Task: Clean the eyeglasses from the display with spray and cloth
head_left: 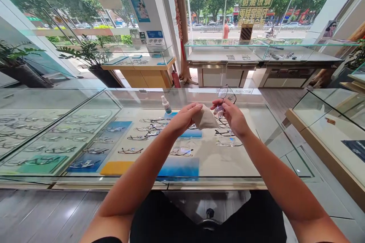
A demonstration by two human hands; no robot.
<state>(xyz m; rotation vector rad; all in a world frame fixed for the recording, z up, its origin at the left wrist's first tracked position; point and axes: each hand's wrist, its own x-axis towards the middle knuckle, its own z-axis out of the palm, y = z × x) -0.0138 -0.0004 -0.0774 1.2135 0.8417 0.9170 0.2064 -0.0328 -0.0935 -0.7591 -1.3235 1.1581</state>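
Observation:
Above the glass display case, my left hand [190, 113] is closed on a light beige cloth [205, 117] that hangs down from the fingers. Just to its right, my right hand [234, 115] grips a pair of eyeglasses [222, 93] with thin frames. One lens points up past the fingers, and part of the frame is hidden behind them. The cloth and the glasses are close together; whether they touch I cannot tell. A small white spray bottle [165, 104] stands upright on the case, left of my left hand.
The glass display case [234, 163] before me holds several rows of eyeglasses [130, 151], with blue cards and a yellow card [116, 168]. Another glass case [330, 121] stands at the right. Further cases [222, 54] line the window. Between my legs is part of a stool [210, 222].

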